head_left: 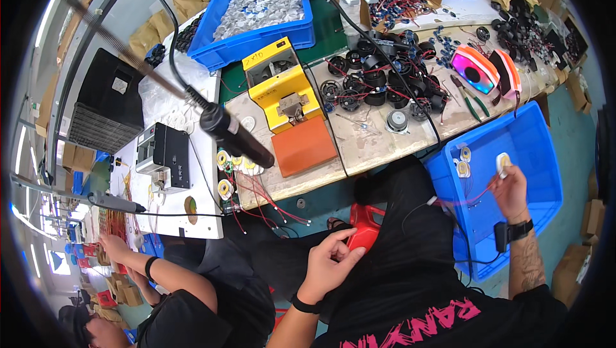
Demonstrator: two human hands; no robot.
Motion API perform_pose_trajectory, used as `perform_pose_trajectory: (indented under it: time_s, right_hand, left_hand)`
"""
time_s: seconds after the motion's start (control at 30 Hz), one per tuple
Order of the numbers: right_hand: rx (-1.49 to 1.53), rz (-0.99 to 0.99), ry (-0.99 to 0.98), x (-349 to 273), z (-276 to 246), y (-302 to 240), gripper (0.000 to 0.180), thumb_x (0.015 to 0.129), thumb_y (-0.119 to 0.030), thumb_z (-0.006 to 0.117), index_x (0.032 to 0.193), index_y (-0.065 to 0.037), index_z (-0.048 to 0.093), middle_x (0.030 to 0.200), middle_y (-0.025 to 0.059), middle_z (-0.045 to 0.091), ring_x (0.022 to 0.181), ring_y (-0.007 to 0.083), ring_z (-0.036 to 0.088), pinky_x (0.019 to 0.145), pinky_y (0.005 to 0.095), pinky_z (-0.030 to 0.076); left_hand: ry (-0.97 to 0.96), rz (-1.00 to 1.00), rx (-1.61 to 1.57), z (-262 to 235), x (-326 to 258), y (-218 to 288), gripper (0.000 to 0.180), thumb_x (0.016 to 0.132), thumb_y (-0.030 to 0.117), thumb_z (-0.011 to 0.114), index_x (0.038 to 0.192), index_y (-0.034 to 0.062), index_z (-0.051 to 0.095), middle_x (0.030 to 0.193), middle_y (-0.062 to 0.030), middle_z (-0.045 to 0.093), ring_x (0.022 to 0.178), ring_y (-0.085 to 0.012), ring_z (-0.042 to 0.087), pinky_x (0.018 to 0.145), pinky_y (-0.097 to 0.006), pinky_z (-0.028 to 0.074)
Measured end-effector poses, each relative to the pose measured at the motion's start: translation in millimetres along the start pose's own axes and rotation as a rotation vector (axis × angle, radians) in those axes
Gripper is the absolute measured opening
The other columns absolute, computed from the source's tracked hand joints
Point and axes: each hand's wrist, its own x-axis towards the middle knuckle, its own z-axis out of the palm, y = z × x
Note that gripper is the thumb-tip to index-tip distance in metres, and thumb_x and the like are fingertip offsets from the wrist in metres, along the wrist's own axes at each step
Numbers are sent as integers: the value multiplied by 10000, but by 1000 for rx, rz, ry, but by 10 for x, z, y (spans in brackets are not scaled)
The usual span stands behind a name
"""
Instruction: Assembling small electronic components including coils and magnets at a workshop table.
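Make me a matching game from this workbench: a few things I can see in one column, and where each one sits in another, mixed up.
Things:
1. Yellow machine
2. Small round part with red wires
3. Orange pad
4. Heap of silvery round pieces

Places:
A. In the blue bin at the back of the bench
B. Held in the right hand over the blue bin beside the bench
C. On the bench, behind the orange pad
D. On the bench's near edge, in front of the yellow machine

Pairs: 1-C, 2-B, 3-D, 4-A
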Motion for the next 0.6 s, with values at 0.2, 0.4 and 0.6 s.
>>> perform_pose_trajectory:
  time_s: [0.2,0.4,0.6]
  right_hand:
    - [-113,135,655,220,-1889,719,397,917,-464,635,1105,-114,629,846,7,631,669,156,562,557,312,431]
    - [-650,-263,552,-67,-576,758,535,961,-287,708,1425,-105,515,1027,44,638,795,86,551,627,239,433]
    - [-571,-1491,-801,-518,2286,-994,892,909,-688,622,1536,-99,389,1459,289,438,963,293,606,732,331,511]
  left_hand:
    - [281,-80,-113,-201,-195,-310,287,928,56,747,1198,-2,672,756,51,605,688,-14,530,661,-191,434]
    - [434,-65,-45,-565,-327,-298,216,932,51,730,1138,3,684,769,58,595,704,-20,527,670,-197,423]
    - [511,6,14,-913,-34,-207,199,958,51,692,1150,3,667,754,56,582,688,-23,527,642,-195,423]
